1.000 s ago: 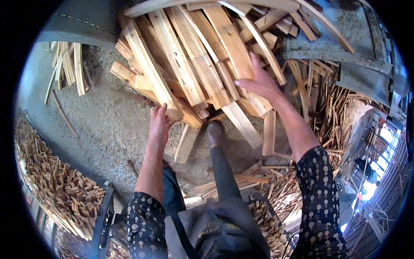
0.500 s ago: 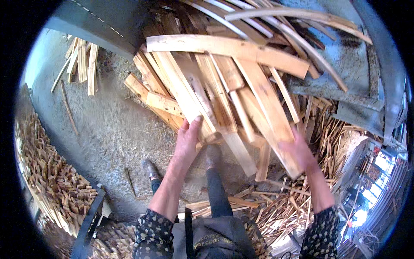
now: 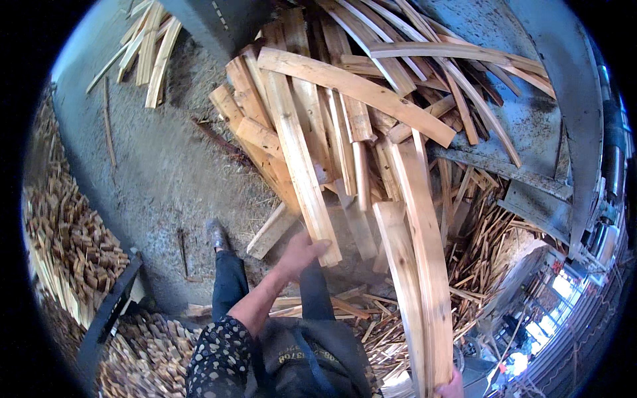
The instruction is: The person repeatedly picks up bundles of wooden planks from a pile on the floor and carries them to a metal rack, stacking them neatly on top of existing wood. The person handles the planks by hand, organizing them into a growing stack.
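My left hand [image 3: 300, 256] is closed at the near end of a long pale wooden plank [image 3: 302, 172], its thumb over the edge and the other fingers hidden. The plank's far end lies on the heap. At the lower right, my right hand [image 3: 452, 386] grips the near end of a long wooden board [image 3: 424, 252]; only part of that hand shows. A second board [image 3: 401, 265] runs close alongside it, and whether the hand holds both I cannot tell. Across the heap rests a curved plank [image 3: 358, 86].
Long thin strips [image 3: 491, 123] lie over a blue metal machine bed [image 3: 531, 126] at the far right. Stacked short sticks [image 3: 73, 245] fill the left side behind a dark metal frame [image 3: 109, 325]. Scrap slivers [image 3: 474, 265] pile up at right; several boards [image 3: 149, 50] stand far left.
My right hand has drawn its board back toward me to the lower right. My left hand has come nearer, and the plank under it has shifted toward me. The view has also moved.
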A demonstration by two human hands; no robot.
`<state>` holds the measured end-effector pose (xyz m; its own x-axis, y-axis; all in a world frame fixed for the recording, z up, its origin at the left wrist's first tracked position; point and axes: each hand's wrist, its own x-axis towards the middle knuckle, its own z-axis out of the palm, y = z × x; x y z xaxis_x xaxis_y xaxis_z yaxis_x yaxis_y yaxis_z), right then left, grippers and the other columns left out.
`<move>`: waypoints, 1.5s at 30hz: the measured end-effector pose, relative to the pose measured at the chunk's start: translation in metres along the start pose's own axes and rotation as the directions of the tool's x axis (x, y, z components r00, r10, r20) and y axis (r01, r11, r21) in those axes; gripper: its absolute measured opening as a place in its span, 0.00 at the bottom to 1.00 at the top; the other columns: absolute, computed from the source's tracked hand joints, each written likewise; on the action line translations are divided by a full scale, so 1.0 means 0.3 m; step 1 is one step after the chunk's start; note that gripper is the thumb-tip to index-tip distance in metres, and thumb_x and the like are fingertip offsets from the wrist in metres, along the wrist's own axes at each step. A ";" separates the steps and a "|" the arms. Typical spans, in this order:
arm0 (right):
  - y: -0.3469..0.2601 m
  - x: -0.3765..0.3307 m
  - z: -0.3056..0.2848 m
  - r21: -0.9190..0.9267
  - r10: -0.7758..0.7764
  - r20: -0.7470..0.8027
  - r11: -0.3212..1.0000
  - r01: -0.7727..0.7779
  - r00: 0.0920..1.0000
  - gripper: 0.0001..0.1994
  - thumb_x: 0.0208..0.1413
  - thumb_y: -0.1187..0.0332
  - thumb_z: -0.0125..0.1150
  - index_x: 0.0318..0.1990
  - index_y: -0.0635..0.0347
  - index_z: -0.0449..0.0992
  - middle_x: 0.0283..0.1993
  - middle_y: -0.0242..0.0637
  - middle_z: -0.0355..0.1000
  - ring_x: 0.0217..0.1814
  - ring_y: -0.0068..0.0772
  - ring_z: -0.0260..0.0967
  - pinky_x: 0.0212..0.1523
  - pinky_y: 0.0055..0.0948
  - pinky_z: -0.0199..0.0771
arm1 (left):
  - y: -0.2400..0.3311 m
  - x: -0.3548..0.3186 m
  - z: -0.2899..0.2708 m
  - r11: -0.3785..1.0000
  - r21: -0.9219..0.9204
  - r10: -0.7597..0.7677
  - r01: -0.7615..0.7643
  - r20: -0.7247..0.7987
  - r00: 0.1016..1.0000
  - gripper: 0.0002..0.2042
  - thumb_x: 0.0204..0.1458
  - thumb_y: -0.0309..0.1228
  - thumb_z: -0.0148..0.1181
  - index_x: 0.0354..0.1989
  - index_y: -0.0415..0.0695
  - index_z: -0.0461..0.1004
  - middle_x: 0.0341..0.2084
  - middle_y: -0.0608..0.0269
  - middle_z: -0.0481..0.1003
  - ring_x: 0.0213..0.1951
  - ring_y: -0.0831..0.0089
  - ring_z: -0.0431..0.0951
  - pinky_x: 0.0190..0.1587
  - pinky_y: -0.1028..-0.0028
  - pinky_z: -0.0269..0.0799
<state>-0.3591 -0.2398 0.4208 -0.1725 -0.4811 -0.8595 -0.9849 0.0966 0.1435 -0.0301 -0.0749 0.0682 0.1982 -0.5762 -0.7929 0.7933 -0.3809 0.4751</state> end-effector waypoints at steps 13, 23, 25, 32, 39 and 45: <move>-0.811 0.592 0.384 0.273 -0.716 0.091 0.686 0.674 0.692 0.35 0.37 0.66 0.65 0.54 0.65 0.56 0.44 0.45 0.68 0.47 0.33 0.67 0.47 0.29 0.67 | 0.026 0.101 -0.068 0.860 -0.502 0.152 -0.092 0.080 0.985 0.36 0.48 0.64 0.29 0.58 0.48 0.53 0.54 0.59 0.61 0.54 0.63 0.62 0.54 0.56 0.57; -1.070 0.816 0.520 -0.233 -0.951 -0.057 0.310 0.922 0.305 0.28 0.42 0.65 0.59 0.51 0.67 0.60 0.57 0.54 0.51 0.56 0.53 0.54 0.54 0.39 0.58 | 0.044 0.229 -0.154 0.853 -0.507 0.057 -0.126 -0.151 0.987 0.34 0.50 0.58 0.40 0.59 0.46 0.50 0.57 0.57 0.56 0.57 0.62 0.56 0.57 0.57 0.52; -1.123 0.882 0.529 -0.426 -0.932 -0.269 0.341 0.838 0.242 0.27 0.41 0.65 0.60 0.51 0.65 0.62 0.57 0.53 0.51 0.56 0.55 0.54 0.54 0.39 0.58 | 0.054 0.270 -0.180 0.863 -0.481 0.090 -0.155 -0.154 0.984 0.36 0.48 0.59 0.43 0.59 0.45 0.50 0.57 0.56 0.55 0.57 0.63 0.56 0.55 0.54 0.54; -1.082 1.117 0.382 -0.528 -0.978 -0.106 0.207 0.824 0.179 0.29 0.41 0.78 0.55 0.54 0.46 0.61 0.53 0.52 0.55 0.46 0.52 0.63 0.40 0.41 0.69 | 0.097 0.353 -0.219 0.942 -0.321 0.041 -0.095 -0.173 0.984 0.41 0.43 0.59 0.51 0.60 0.49 0.46 0.55 0.57 0.56 0.56 0.61 0.57 0.52 0.53 0.56; -1.117 1.025 0.129 -0.806 -0.988 -0.103 0.150 0.573 0.114 0.18 0.41 0.78 0.57 0.42 0.50 0.71 0.44 0.47 0.61 0.44 0.45 0.64 0.40 0.37 0.70 | 0.105 0.368 -0.234 0.950 -0.309 -0.028 -0.036 -0.201 0.979 0.41 0.42 0.61 0.50 0.59 0.46 0.49 0.57 0.56 0.55 0.59 0.59 0.53 0.55 0.48 0.49; -1.230 0.927 0.314 -0.467 -0.939 -0.286 0.309 0.829 0.190 0.28 0.41 0.69 0.60 0.52 0.66 0.60 0.54 0.60 0.54 0.58 0.55 0.52 0.57 0.43 0.54 | 0.108 0.369 -0.225 0.950 -0.306 0.004 -0.060 -0.180 0.984 0.39 0.42 0.57 0.53 0.59 0.47 0.49 0.54 0.58 0.57 0.56 0.62 0.58 0.51 0.53 0.58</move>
<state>-0.0423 -0.3270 0.0827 0.8884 -0.4311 -0.1577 -0.4541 -0.7754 -0.4388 0.0565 -0.1022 -0.0299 0.3017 -0.4378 -0.8469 0.9181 -0.1062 0.3819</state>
